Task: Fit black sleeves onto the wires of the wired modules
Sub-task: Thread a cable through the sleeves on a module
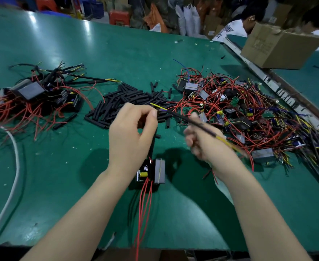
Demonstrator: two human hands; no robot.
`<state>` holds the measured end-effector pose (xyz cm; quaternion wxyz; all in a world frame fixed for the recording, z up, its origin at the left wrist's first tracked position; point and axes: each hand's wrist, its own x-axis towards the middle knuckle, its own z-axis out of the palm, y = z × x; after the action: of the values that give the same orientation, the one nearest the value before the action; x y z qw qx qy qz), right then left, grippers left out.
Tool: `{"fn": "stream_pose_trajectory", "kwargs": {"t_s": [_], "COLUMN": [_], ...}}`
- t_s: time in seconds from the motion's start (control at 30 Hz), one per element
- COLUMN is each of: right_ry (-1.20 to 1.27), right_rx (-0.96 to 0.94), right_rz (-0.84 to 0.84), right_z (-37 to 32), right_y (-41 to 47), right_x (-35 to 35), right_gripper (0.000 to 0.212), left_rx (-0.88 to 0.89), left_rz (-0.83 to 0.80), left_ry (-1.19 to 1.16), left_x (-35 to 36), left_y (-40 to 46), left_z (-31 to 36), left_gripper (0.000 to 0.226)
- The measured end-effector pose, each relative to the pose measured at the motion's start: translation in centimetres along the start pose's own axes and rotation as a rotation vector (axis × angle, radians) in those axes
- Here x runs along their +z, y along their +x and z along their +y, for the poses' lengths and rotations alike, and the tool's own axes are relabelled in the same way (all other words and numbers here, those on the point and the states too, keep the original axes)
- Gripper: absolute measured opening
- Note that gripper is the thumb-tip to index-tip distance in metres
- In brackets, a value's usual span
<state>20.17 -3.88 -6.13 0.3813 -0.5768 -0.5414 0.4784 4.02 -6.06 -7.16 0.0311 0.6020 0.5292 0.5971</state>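
- Head view: left hand (131,129) was raised over the green table (60,166), thumb and forefinger pinched on a black sleeve (153,142) running down to a module (151,171) that hung below the hand, red wires (143,204) trailing toward the near edge.
- Right hand (203,140) was blurred; a second sleeved wire (192,122) with yellow ends crossed it, grip not readable.
- Loose sleeves (128,102) lay piled just beyond the hands.
- Unsleeved modules (239,110) were tangled at right; sleeved ones (34,93) heaped at left.
- Cardboard box (281,46) stood far right; white cable (11,176) ran along the left.
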Motion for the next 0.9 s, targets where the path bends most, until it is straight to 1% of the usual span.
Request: {"fn": "stream_pose_trajectory", "kwargs": {"t_s": [0.03,0.07,0.1,0.13,0.17,0.2,0.23,0.27,0.3,0.33,0.37,0.4,0.43,0.5,0.53,0.63,0.7,0.83,0.9], "right_ry": [0.133,0.243,0.319,0.355,0.373,0.381,0.369,0.32,0.22,0.103,0.015,-0.043,-0.072,-0.103,-0.103,-0.032,-0.003,0.002,0.004], "right_rx": [0.152,0.218,0.203,0.14,0.052,-0.055,-0.176,-0.314,-0.449,-0.548,-0.596,-0.604,-0.584,-0.549,-0.552,-0.541,-0.529,-0.599,-0.609], "right_rz": [-0.144,-0.276,-0.383,-0.447,-0.46,-0.407,-0.296,-0.133,0.038,0.151,0.179,0.151,0.086,-0.03,-0.055,-0.101,-0.126,-0.141,-0.15], "right_z": [-0.2,-0.4,-0.4,-0.5,-0.6,-0.5,-0.4,-0.4,-0.3,-0.2,0.0,0.0,0.0,-0.2,-0.4,-0.8,-1.1,-1.4,-1.3], "right_y": [-0.1,-0.3,-0.4,-0.7,-0.9,-0.9,-0.9,-0.7,-0.5,-0.3,-0.2,-0.2,-0.3,-0.5,-0.6,-0.6,-0.7,-1.1,-1.2], "right_x": [-0.4,-0.7,-0.9,-0.8,-0.6,-0.3,0.0,0.1,0.0,-0.2,-0.4,-0.5,-0.5,-0.4,-0.4,-0.7,-0.8,-0.6,-0.5], "right_gripper": [0.049,0.053,0.048,0.037,0.028,0.024,0.022,0.019,0.015,0.012,0.01,0.01,0.013,0.016,0.015,0.013,0.012,0.01,0.008], "left_rx": [-0.034,-0.076,-0.115,-0.142,-0.156,-0.159,-0.158,-0.155,-0.152,-0.149,-0.146,-0.145,-0.146,-0.149,-0.153,-0.164,-0.138,-0.054,0.013], "left_rz": [0.038,0.063,0.073,0.065,0.037,-0.005,-0.052,-0.1,-0.147,-0.195,-0.24,-0.28,-0.312,-0.349,-0.358,-0.378,-0.376,-0.331,-0.309], "left_ry": [-0.012,-0.03,-0.05,-0.072,-0.093,-0.113,-0.137,-0.167,-0.203,-0.243,-0.285,-0.322,-0.353,-0.388,-0.399,-0.413,-0.394,-0.306,-0.243], "left_x": [-0.1,-0.2,-0.2,-0.2,-0.1,0.0,0.0,0.0,0.0,0.0,-0.1,-0.1,-0.2,-0.2,-0.2,-0.3,-0.2,-0.2,-0.2], "left_y": [0.2,0.3,0.4,0.5,0.5,0.5,0.5,0.5,0.5,0.4,0.4,0.4,0.4,0.4,0.5,0.7,0.8,0.9,0.7], "left_z": [-0.1,-0.2,-0.3,-0.3,-0.2,-0.2,0.0,0.1,0.3,0.5,0.6,0.7,0.7,0.7,0.7,0.6,0.6,1.1,1.1], "left_gripper": [0.01,0.01,0.01,0.01,0.011,0.011,0.012,0.014,0.015,0.016,0.016,0.015,0.015,0.013,0.012,0.009,0.011,0.014,0.011]}}
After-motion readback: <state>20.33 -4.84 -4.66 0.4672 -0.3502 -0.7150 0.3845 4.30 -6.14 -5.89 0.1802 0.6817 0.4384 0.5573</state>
